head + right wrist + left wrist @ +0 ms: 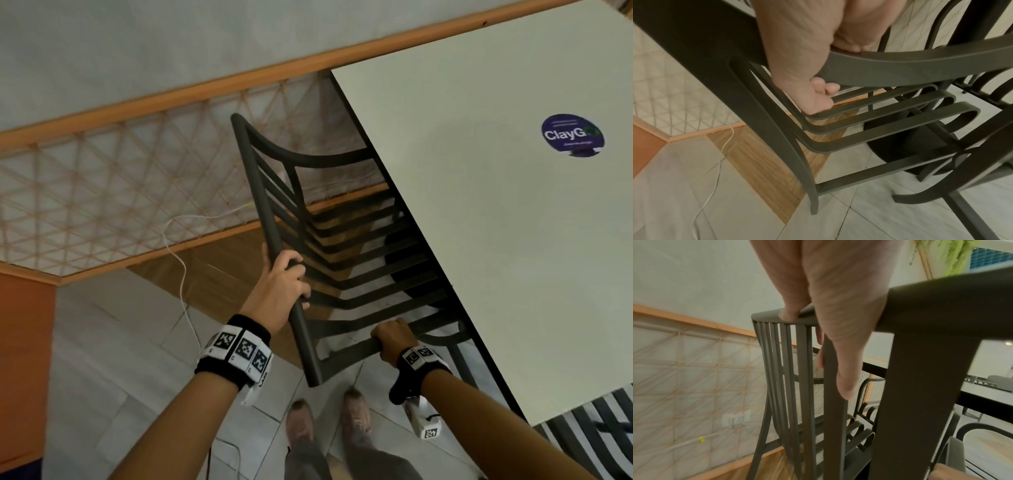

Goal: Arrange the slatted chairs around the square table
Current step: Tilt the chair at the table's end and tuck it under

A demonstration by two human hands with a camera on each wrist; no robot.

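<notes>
A dark grey slatted chair [342, 274] stands at the left side of the square white table [496, 240], its seat partly under the tabletop. My left hand [282, 277] grips the top rail of the chair's back [793, 316], fingers curled over it. My right hand [394, 337] grips the armrest nearest me [900, 69], fingers wrapped round the bar. The seat slats [879, 116] curve down at their front ends. The table's black round base [910, 146] shows beneath the chair.
Another slatted chair [589, 431] stands at the table's near right corner. A wall with a rope lattice panel [102, 205] runs close behind the chair. A white cable [185, 281] lies on the tile and wood floor. My shoes [329, 421] are just behind the chair.
</notes>
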